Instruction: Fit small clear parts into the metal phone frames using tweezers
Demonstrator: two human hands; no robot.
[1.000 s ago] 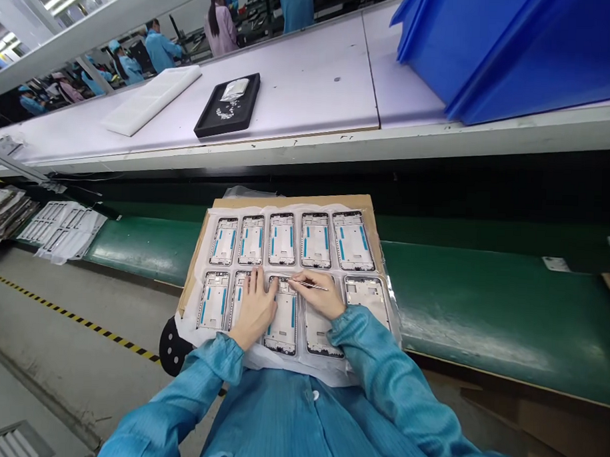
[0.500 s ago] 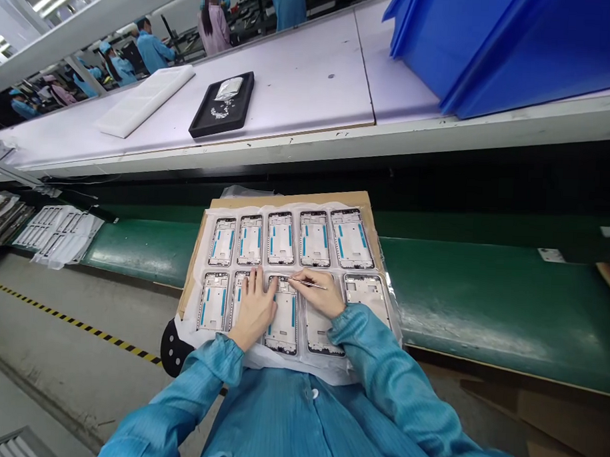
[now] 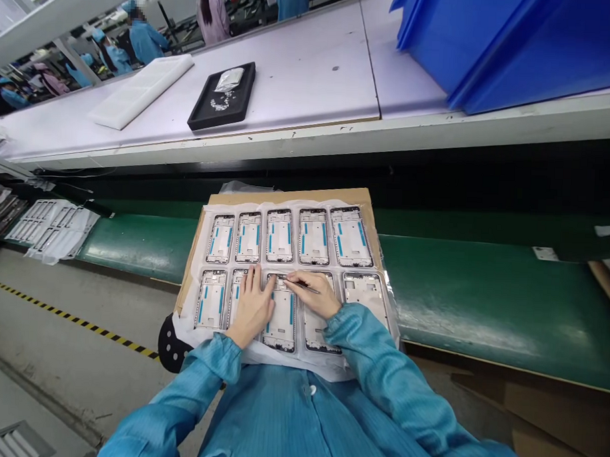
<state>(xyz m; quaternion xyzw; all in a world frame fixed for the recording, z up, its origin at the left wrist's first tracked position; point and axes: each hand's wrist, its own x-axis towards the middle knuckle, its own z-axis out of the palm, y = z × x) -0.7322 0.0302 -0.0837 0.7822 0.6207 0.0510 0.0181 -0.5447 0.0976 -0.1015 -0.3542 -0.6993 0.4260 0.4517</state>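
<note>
A white plastic tray (image 3: 303,269) holds two rows of phone frames, most bearing blue strips. It rests on a cardboard sheet (image 3: 291,196) in front of me. My left hand (image 3: 253,305) lies with fingers spread over the front row, its index fingertip at the top of the middle phone frame (image 3: 280,321). Pinched in my right hand (image 3: 319,294) is a pair of thin tweezers (image 3: 303,286), its tip at the top edge of that same frame. The front-row frame at the far right (image 3: 365,292) shows no blue strips. My right hand partly covers the frame beside it.
On the shelf above stand a black tray (image 3: 221,112) with a small bag and tiny pieces, a white slab (image 3: 139,93) and a big blue bin (image 3: 516,49). A green conveyor belt (image 3: 483,295) runs behind. More framed trays (image 3: 52,226) lie left. People work beyond.
The tweezers have turned slightly in my right hand, their tip staying near the top of the middle frame. My left hand keeps its place. The view has shifted a little.
</note>
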